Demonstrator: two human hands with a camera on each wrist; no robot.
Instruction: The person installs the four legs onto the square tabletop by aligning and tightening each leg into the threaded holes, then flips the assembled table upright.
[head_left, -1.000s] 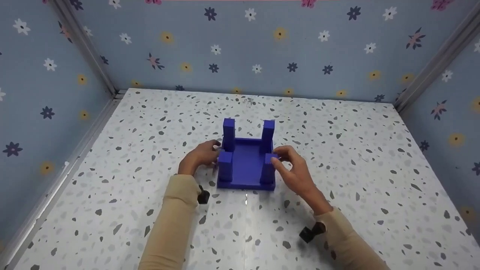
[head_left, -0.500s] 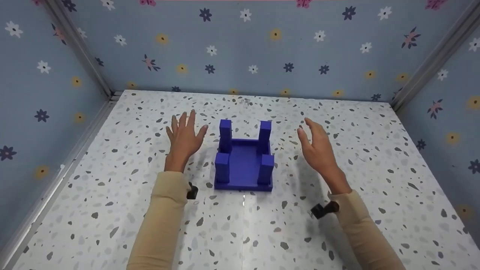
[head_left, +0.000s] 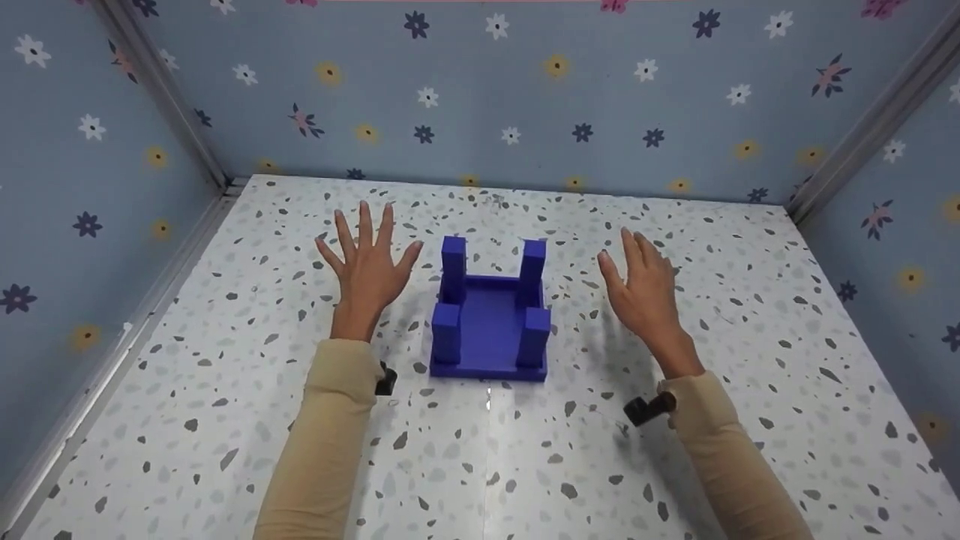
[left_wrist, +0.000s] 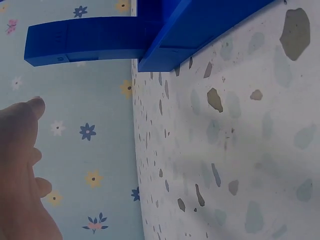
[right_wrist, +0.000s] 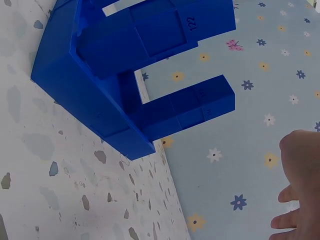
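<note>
A blue-purple tray-like piece (head_left: 491, 330) with a raised rim lies on the speckled table, a square post standing up at each corner. It looks like a small toy table turned upside down. To its left, my left hand (head_left: 365, 277) hovers over the table with fingers spread, holding nothing. On the other side my right hand (head_left: 645, 292) is held up, fingers extended and thumb apart, also holding nothing. Neither hand touches the piece. The right wrist view shows the posts (right_wrist: 185, 107) from the side, one bearing raised digits; the left wrist view shows one post (left_wrist: 85, 40).
The speckled white tabletop (head_left: 495, 465) surrounds the piece. Blue flower-patterned panels (head_left: 487, 90) rise at the back and both sides, joined by metal corner posts (head_left: 165, 97). Small black wrist cameras (head_left: 649, 409) stick out from the sleeves.
Both hands have left the posted piece and moved outward and away from the body, to either side. The left fingers have spread. The piece stays in place.
</note>
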